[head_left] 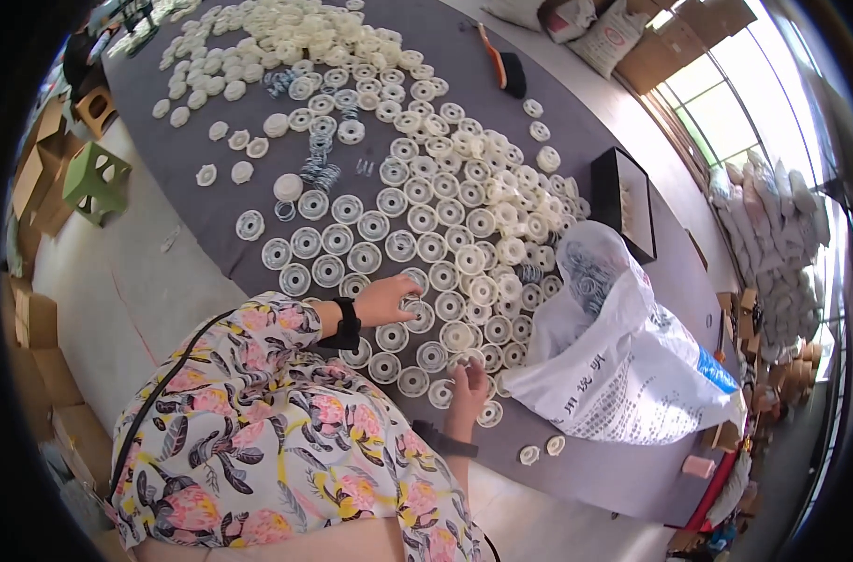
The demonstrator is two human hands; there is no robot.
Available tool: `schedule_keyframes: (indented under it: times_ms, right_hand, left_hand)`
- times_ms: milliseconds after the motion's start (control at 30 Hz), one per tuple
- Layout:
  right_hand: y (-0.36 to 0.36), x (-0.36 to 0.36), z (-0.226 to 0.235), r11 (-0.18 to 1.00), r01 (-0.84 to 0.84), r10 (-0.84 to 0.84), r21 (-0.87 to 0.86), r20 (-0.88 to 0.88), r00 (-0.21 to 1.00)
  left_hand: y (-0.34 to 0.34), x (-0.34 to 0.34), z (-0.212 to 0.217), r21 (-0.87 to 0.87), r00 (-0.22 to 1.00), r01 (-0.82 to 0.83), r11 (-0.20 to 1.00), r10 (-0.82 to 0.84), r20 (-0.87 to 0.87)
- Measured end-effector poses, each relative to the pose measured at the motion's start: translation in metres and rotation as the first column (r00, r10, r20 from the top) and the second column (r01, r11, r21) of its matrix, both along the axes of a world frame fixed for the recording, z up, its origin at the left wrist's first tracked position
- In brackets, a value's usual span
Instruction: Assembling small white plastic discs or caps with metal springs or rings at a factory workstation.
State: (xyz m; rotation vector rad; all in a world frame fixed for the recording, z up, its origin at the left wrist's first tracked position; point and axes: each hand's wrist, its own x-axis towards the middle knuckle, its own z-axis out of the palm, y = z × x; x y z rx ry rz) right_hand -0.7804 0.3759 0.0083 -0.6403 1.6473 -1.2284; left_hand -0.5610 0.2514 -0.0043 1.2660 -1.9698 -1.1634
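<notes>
Grey cloth covers a long worktop (164,201) that runs away toward windows on the far right, with cardboard boxes (33,178) on the floor along its left edge. Rows of round white plastic discs with ringed centres (370,225) fill the middle of the worktop, and a loose heap of them lies toward the far end. Small coiled metal springs (319,173) lie among the discs. By the near right edge sits an open white woven sack (632,375) with metal rings inside. The left hand (384,300), a black band at its wrist, rests fingers-down on one disc (412,304) in a near row, fingers curled over it. The right hand (469,384) touches discs near the sack; whether it grips anything cannot be told.
</notes>
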Motion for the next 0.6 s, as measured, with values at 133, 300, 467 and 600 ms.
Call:
schedule_keyframes:
  times_ms: [133,300,467,600]
  right_hand:
    - [0.007,-0.007,-0.001,1.000,0.011,-0.011,0.002,0.075,0.997]
    - [0.009,-0.008,-0.002,0.997,-0.053,0.038,0.059,0.235,0.971]
    - [0.001,-0.001,0.000,0.990,-0.135,0.109,0.049,0.357,0.928]
    - [-0.001,-0.002,-0.004,0.976,-0.201,0.163,0.078,0.342,0.925]
  left_hand:
    - [-0.001,-0.029,-0.022,-0.217,0.945,0.208,0.954,-0.139,0.295]
    - [0.014,-0.045,0.005,-0.049,0.942,0.332,0.942,-0.333,-0.029]
    - [0.019,-0.049,0.032,0.485,0.877,0.474,0.735,-0.346,-0.333]
    - [0.011,-0.014,0.006,0.385,0.971,0.192,0.903,-0.117,-0.209]
